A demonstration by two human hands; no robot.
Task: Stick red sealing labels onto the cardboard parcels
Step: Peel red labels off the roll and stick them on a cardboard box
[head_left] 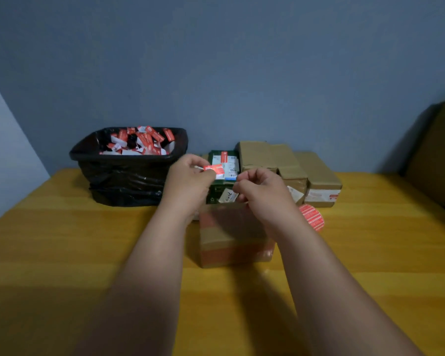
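Left hand [188,176] grip: fingers and thumb curled, pinching a red label [214,169] by its left end, held up in the air over the parcels. Right hand [260,188] grip: fingers curled, fingertips together near the label's right side; whether it pinches a backing strip or nothing, cannot tell, too small and blurred. My read: the label is being peeled or readied, two hands so the sticky face stays off the fingers.

The label hangs above a green box [220,181] that sits at the back middle of the desk [62,253], touching neither it nor any parcel as far as I can see.

Nearest parcel [231,237] sits mid-desk, right under the wrists, between the forearms. It looks like the next target, parked close so the label only has to drop down. Red band already visible on its front face.

More parcels [288,165] stacked along the back edge, right of the green box, against the wall. Likely the queue or the done pile, cannot tell which.

Label roll [312,218] lies just right of the near parcel, beside the right wrist: within easy reach for the peeling hand.

Bin [129,165] with black liner at back left, full of red and white scraps. Sits on the left hand's side, probably for tossing backings.

Large carton [437,155] at the far right edge, not in play.
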